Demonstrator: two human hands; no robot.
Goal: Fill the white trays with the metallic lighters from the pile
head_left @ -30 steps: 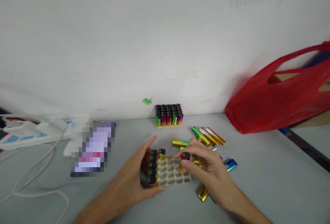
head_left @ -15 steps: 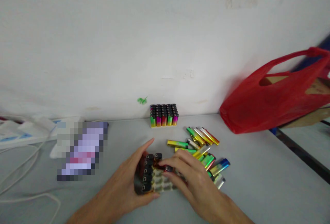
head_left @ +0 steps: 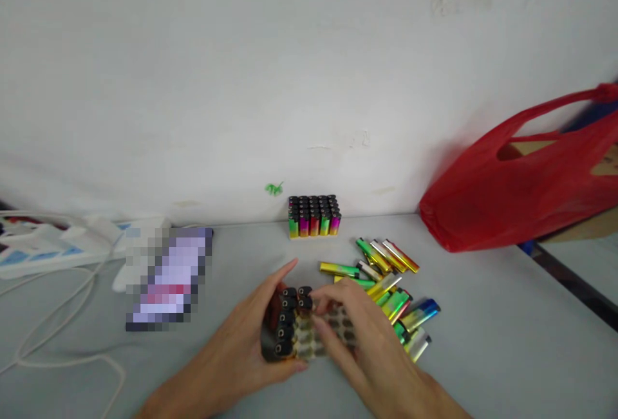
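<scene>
My left hand [head_left: 246, 322] is closed around the left side of a pale lighter tray [head_left: 305, 347] with rows of slots. A full column of upright lighters [head_left: 284, 317], black tops up, stands along the tray's left edge. Two more lighters [head_left: 304, 302] stand at the far end of the second column. Just right of these, my right hand [head_left: 364, 335] hovers over the bare slots, its thumb and index finger apart with nothing visible between them. Loose shiny lighters [head_left: 396, 306] in green, gold, silver, red and blue lie in a pile beyond and right of this hand.
A filled block of lighters [head_left: 314, 218] stands against the wall. A red bag [head_left: 506, 194] sits at the right by a dark bar [head_left: 570, 290]. To the left are a blurred-out phone [head_left: 171, 277], a white power strip [head_left: 53, 245] and loose cables [head_left: 72, 360].
The lighter my right hand held now stands in the second column, behind the first one there. My right fingers have parted from it. The whole view has shifted slightly.
</scene>
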